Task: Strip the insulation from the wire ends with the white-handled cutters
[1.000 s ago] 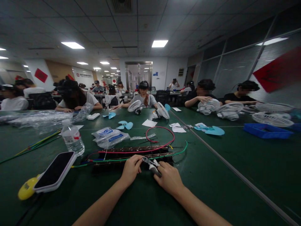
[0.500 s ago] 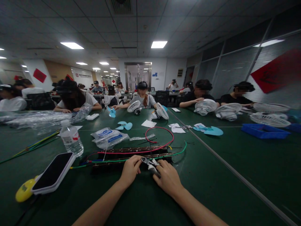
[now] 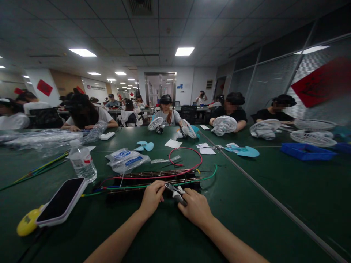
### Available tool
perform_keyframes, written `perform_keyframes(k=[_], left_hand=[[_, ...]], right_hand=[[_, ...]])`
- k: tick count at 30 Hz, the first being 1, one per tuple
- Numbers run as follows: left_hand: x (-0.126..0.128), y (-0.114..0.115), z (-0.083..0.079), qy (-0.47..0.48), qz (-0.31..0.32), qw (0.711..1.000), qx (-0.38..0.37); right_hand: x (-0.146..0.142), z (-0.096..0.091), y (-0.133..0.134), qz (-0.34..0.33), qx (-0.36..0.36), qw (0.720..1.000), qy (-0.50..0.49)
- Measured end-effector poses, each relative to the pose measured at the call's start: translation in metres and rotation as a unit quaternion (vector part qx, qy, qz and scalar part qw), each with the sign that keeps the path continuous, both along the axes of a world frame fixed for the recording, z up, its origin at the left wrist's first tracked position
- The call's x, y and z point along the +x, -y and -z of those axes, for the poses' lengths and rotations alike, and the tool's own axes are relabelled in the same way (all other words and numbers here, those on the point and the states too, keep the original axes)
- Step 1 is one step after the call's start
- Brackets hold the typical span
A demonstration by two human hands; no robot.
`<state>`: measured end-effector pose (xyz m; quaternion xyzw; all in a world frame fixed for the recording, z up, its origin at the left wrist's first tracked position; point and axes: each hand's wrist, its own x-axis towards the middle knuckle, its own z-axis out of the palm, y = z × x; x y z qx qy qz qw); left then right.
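My right hand is closed around a pair of pliers with white and dark grey handles. Their metal jaws point left, toward my left hand. The left fingers are pinched together at the jaw tips, and whatever they hold is too small to make out. Just beyond both hands lies a dark rack of long copper-coloured bars. A red cable runs along it and loops at the right, and a green cable lies along its near side.
At the left are a water bottle, a phone and a yellow object. Behind the rack lies a plastic bag. Farther off are blue fan blades, white fan parts, a blue tray and several seated people.
My fingers on the pliers have shifted slightly; the left hand keeps its place. Across the table, a person's blue fan blade has left the left side. Another person's fan head has moved left.
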<state>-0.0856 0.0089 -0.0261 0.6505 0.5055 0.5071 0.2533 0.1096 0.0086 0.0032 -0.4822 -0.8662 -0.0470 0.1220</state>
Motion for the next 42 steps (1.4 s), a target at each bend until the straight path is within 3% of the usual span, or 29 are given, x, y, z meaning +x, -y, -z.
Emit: perform_keyframes(k=[42], left_hand=[[-0.0016, -0.001, -0.0008, 0.011, 0.008, 1.0, -0.008]], right_hand=[[0.0053, 0.0061, -0.0062, -0.054, 0.077, 0.995, -0.036]])
